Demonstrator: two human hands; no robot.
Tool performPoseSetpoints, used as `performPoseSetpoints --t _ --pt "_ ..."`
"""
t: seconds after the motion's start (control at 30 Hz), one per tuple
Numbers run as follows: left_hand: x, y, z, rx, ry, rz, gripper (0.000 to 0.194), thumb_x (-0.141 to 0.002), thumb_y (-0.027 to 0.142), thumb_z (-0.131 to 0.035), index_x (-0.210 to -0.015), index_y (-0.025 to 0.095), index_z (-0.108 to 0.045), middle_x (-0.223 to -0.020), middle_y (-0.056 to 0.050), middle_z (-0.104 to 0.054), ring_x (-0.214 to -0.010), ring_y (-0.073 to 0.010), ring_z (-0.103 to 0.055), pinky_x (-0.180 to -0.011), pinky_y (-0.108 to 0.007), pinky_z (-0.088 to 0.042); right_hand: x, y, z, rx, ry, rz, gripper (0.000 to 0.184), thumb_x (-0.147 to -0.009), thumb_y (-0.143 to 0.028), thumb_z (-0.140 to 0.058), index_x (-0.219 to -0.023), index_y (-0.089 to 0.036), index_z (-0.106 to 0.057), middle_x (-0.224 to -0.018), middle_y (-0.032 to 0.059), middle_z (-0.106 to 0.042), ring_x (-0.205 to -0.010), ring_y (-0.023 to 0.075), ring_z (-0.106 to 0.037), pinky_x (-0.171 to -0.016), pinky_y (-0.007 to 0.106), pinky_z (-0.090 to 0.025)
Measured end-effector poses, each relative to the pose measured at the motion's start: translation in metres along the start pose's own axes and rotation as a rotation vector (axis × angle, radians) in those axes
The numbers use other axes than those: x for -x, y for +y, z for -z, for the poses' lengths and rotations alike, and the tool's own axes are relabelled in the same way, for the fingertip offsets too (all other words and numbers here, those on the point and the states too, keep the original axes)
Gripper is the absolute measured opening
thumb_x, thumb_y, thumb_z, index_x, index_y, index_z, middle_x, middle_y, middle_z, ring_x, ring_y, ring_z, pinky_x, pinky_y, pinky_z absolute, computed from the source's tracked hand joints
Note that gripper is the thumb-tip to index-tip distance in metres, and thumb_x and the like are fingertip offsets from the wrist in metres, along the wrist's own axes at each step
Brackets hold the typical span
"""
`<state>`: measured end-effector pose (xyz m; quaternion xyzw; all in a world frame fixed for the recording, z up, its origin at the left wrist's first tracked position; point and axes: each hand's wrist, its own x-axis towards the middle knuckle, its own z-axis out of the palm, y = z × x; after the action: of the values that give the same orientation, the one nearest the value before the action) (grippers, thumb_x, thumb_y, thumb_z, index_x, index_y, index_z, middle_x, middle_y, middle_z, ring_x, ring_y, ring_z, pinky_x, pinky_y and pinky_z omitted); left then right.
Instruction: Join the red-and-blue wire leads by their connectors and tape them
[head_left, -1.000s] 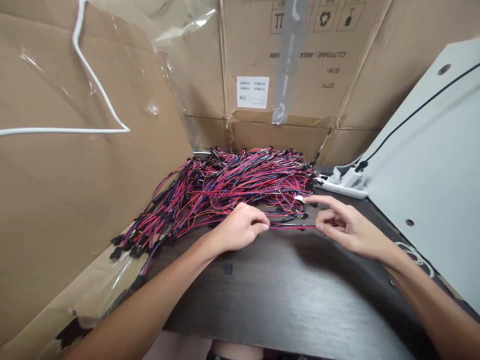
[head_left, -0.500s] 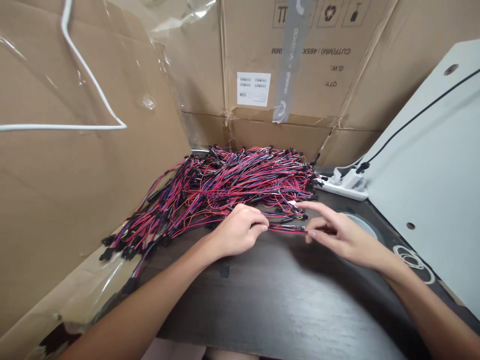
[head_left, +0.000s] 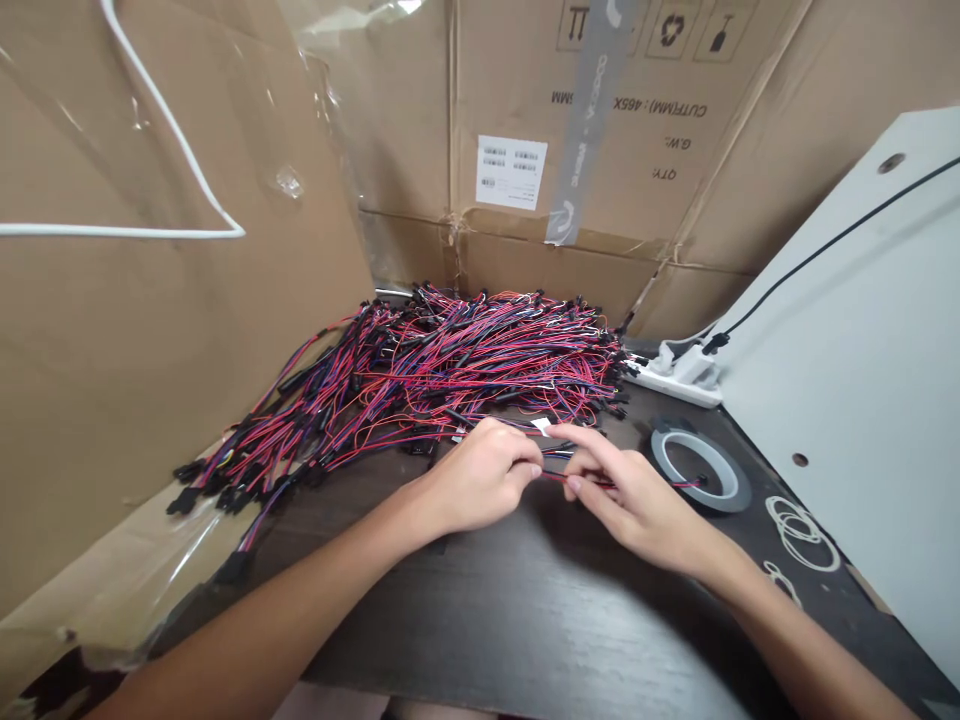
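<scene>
The right hand (head_left: 630,495) has moved nearer the left hand (head_left: 484,477), uncovering the tape (head_left: 731,470). Both grips pinch wires (head_left: 553,476); a label (head_left: 541,427) touches the right forefinger (head_left: 581,437).

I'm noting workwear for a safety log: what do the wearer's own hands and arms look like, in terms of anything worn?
Ungloved left hand and ungloved right hand, with no ring visible. Both forearms are bare to the picture's edge: no sleeve, watch or bracelet shows.
</scene>
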<state>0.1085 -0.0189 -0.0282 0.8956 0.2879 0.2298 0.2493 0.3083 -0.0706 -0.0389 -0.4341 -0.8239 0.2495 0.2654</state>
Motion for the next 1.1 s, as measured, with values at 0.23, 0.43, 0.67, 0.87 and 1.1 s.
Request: performPoseSetpoints --t 0.23,0.43,0.67,0.87,1.1 --pt "-0.001 0.001 -0.002 0.095 -0.004 0.078 0.022 -0.079 0.006 -0.053 -0.065 0.013 -0.068 -0.063 0.0 -0.062 -0.06 -0.0117 -0.052 -0.06 -0.024 -0.035 -0.002 0.001 -0.012 0.072 0.086 0.083 0.048 -0.09 -0.014 -0.044 -0.136 -0.021 -0.034 -0.083 0.0029 -0.064 -0.07 0.0154 -0.058 -0.065 0.028 -0.048" --pt "-0.001 -0.002 -0.003 0.2 -0.022 0.123 0.02 -0.078 0.005 -0.052 -0.067 0.013 -0.066 -0.066 0.0 -0.063 -0.063 -0.012 -0.054 -0.062 -0.023 -0.038 -0.001 0.005 -0.014 0.132 0.093 0.108 0.045 -0.092 -0.016 -0.041 -0.136 -0.021 -0.035 -0.088 0.006 -0.067 -0.077 0.0179 -0.064 -0.072 0.032 -0.053" --pt "-0.001 -0.003 -0.003 0.135 -0.055 0.059 0.018 -0.083 0.009 -0.054 -0.078 0.014 -0.071 -0.079 -0.003 -0.069 -0.074 -0.0147 -0.06 -0.071 -0.025 -0.042 -0.003 0.003 -0.013 0.048 0.119 0.073 0.044 -0.09 -0.013 -0.043 -0.133 -0.02 -0.039 -0.081 0.0033 -0.069 -0.068 0.0154 -0.064 -0.064 0.027 -0.052" --pt "0.001 -0.003 0.001 -0.01 -0.104 -0.053 0.019 -0.088 0.016 -0.054 -0.084 0.014 -0.072 -0.081 -0.006 -0.068 -0.077 -0.0167 -0.061 -0.074 -0.027 -0.044 -0.002 0.005 -0.01 -0.047 0.093 0.027 0.046 -0.088 -0.011 -0.045 -0.133 -0.02 -0.038 -0.071 -0.0014 -0.065 -0.059 0.0122 -0.058 -0.06 0.023 -0.047" --pt "0.002 -0.013 -0.001 -0.03 -0.109 -0.12 0.023 -0.09 0.011 -0.048 -0.084 0.012 -0.07 -0.084 -0.008 -0.067 -0.077 -0.0168 -0.06 -0.072 -0.028 -0.044 -0.001 0.01 -0.013 -0.062 0.112 0.024 0.044 -0.09 -0.013 -0.043 -0.133 -0.019 -0.037 -0.072 -0.0007 -0.063 -0.061 0.0125 -0.055 -0.057 0.023 -0.045"
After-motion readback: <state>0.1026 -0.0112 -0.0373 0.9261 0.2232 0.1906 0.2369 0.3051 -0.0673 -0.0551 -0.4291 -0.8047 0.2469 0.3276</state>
